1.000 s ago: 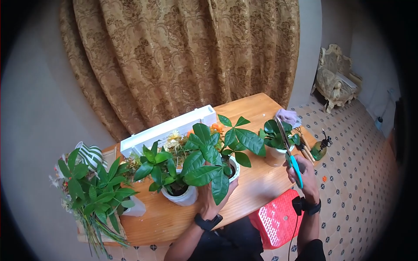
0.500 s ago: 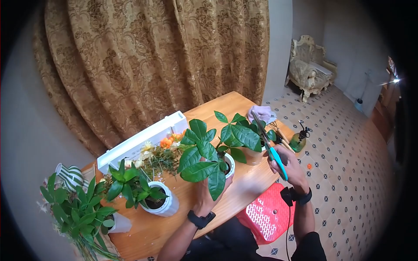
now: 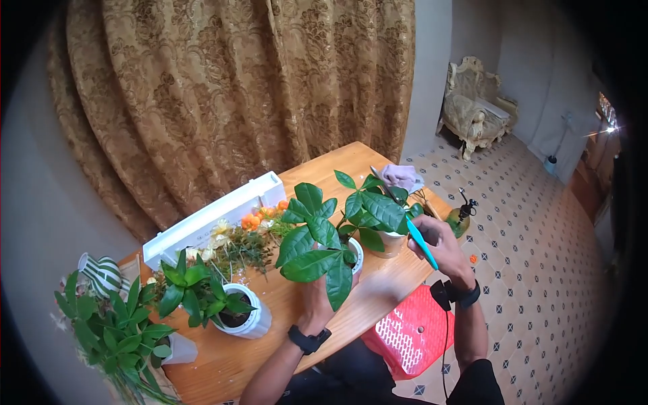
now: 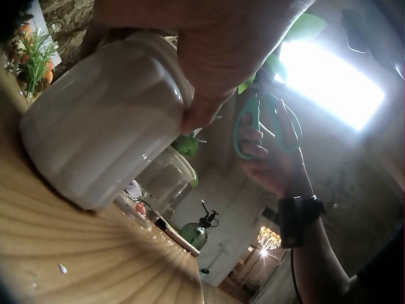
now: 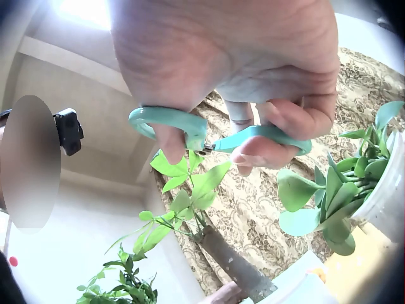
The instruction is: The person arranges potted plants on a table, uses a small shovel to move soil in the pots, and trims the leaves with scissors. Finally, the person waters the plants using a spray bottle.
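Note:
A broad-leaved plant [image 3: 327, 233] with a thick stem [image 5: 231, 259] grows in a white pot [image 4: 104, 120]. My left hand [image 3: 317, 297] grips this pot near its rim, the thumb on its side, and leaves hide part of the hand. Turquoise-handled scissors [image 3: 420, 241] are in my right hand [image 3: 442, 250], thumb through one loop and fingers through the other. In the left wrist view the handle loops stand apart. The blades point towards the plant's right-hand leaves, which overlap them in the head view.
A second white pot [image 3: 255, 325] and another leafy plant [image 3: 111, 331] stand at left, beside a striped vase [image 3: 104, 275]. Behind lie flowers [image 3: 253, 221] and a white planter box [image 3: 212, 226]. A lilac cloth [image 3: 399, 177] and a spray bottle [image 3: 462, 217] are at right, a red stool [image 3: 422, 337] below.
The right hand has brought the scissors left and lower, closer to the plant's leaves. My left hand keeps hold of the pot. The head view has swung to the right.

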Demonstrator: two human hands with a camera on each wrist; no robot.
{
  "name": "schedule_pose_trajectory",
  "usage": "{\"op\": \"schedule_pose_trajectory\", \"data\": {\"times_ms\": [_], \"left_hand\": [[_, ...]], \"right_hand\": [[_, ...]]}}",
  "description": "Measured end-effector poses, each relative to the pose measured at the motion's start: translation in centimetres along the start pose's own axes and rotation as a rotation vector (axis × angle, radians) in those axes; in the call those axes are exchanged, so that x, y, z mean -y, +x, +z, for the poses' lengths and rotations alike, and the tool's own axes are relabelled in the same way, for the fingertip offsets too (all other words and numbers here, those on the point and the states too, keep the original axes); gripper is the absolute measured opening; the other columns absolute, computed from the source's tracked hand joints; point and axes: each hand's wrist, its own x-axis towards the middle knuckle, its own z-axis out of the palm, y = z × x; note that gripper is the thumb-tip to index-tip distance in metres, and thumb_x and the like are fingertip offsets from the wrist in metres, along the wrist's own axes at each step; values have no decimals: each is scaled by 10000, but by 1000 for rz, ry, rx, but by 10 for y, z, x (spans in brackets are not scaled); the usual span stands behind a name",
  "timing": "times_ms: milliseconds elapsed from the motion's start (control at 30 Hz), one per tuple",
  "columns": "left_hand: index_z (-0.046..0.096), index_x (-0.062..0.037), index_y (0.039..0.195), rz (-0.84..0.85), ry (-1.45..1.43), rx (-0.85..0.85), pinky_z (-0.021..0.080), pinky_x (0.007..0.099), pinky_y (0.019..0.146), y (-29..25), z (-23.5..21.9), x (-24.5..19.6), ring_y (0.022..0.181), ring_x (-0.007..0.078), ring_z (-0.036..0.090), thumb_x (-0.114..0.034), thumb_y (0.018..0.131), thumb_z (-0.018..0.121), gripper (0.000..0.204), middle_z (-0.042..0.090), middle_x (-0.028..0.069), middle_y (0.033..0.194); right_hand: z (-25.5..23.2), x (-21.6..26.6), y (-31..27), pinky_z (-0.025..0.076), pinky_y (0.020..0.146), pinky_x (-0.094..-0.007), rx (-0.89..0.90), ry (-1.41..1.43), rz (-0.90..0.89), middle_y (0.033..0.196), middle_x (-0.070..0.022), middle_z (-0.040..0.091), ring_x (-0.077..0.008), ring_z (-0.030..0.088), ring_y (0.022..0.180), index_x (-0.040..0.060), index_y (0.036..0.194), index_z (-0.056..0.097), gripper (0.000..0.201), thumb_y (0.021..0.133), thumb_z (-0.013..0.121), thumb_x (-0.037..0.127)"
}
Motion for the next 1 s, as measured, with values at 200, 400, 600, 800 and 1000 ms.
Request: {"op": "schedule_pose_trajectory", "data": {"times_ms": [200, 400, 600, 800, 1000], "left_hand": [[586, 22, 1237, 4, 3, -1, 497, 458, 929, 1, 1, 0, 1043, 331, 632, -242, 752, 881, 626, 659, 183, 1154], [585, 21, 1241, 2, 6, 8, 492, 465, 934, 2, 2, 0, 1049, 341, 626, -252, 743, 890, 644, 656, 186, 1157], [583, 20, 1244, -1, 5, 20, 487, 473, 939, 4, -1, 1, 1055, 350, 620, -262, 734, 898, 663, 653, 189, 1161], [582, 19, 1247, -15, 23, 21, 482, 480, 945, 5, 0, 3, 1061, 360, 613, -272, 725, 907, 681, 649, 192, 1164], [664, -14, 1130, 24, -8, 42, 492, 468, 910, 8, -12, -17, 1018, 343, 629, -282, 735, 901, 533, 669, 167, 1130]], "right_hand": [[3, 0, -1, 527, 751, -221, -29, 17, 4, 926, -4, 673, -46, 625, 833, -2, 1094, 662, 223, 910, 742, 95], [2, -4, -13, 470, 669, -222, -154, -15, -33, 858, 32, 619, -38, 572, 760, 18, 1089, 651, 235, 897, 751, 109], [27, -10, -58, 421, 571, -269, -475, -442, -173, 769, -45, 567, -107, 550, 658, 15, 1085, 635, 423, 736, 835, 149], [50, -16, -73, 455, 567, -330, -637, -706, -353, 794, -111, 567, -220, 580, 641, -1, 1047, 624, 422, 664, 769, 98], [53, -27, -74, 462, 565, -339, -694, -724, -367, 761, -111, 560, -237, 585, 630, 7, 1004, 633, 367, 666, 757, 82]]}}
